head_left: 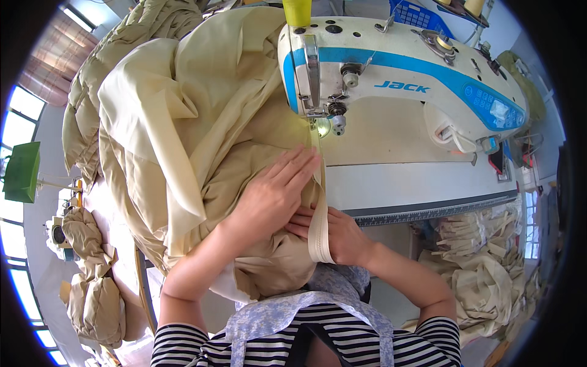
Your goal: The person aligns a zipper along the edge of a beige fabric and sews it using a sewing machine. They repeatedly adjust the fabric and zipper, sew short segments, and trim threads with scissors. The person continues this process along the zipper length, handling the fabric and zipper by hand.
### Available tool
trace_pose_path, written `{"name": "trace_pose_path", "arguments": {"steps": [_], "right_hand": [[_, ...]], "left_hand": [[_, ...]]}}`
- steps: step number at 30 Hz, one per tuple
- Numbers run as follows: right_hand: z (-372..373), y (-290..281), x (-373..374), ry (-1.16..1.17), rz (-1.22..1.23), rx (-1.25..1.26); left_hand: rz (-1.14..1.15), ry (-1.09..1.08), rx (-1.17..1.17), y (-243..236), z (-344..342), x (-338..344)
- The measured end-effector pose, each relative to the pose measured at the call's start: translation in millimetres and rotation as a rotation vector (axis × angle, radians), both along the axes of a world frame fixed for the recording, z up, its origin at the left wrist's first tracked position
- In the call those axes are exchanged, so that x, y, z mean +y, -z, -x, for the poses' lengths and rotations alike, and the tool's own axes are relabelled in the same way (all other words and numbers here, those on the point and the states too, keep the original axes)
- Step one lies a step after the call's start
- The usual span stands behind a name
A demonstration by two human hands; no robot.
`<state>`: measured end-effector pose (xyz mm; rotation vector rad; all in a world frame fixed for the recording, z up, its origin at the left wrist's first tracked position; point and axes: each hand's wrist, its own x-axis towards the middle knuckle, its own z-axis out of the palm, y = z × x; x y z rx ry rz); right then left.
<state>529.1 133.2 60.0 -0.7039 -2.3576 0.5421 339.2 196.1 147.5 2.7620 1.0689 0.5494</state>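
Observation:
A beige padded garment [238, 153] lies bunched across the left of the sewing machine bed, its edge running to the lit needle area. My left hand [275, 192] rests flat on it, fingers outstretched toward the presser foot [315, 125]. Just nearer to me, my right hand [342, 238] grips the garment's edge, its fingers over the cloth and its thumb hidden. Across those fingers a cream zipper tape [319, 229] curves down from the needle area. The white and blue sewing machine [391, 67] stands beyond my hands.
A dark ruler strip [428, 210] edges the table. Beige cloth pieces [483, 275] are piled below at right. More padded bundles [95, 306] lie at left, beside a green shade [22, 171]. A blue basket [419, 17] and thread cones [474, 7] are behind the machine.

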Motion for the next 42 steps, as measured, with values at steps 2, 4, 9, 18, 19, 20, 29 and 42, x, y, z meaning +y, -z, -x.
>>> {"name": "trace_pose_path", "arguments": {"steps": [2,4,9,18,19,20,29,42], "right_hand": [[0,-1,4,-0.007,-0.009,0.017],[-2,-2,10,-0.022,-0.058,0.003],[-16,-1,34,0.133,-0.300,-0.010],[-29,-5,60,-0.016,-0.193,0.118],[-36,-7,65,-0.100,-0.134,0.113],[-43,-9,72,-0.187,-0.071,0.105],[-56,8,110,0.209,-0.369,-0.055],[-28,-1,117,0.532,-0.173,-0.340]], "left_hand": [[-0.129,0.038,0.001,27,-2,17],[-0.178,0.072,0.026,48,-2,34],[-0.149,0.048,-0.174,63,-5,44],[0.043,0.020,-0.052,50,-1,38],[0.007,0.016,-0.014,50,-1,37],[-0.032,0.014,0.025,50,-2,37],[0.447,-0.192,-0.566,62,7,50],[0.023,0.047,-0.150,58,8,48]]}}
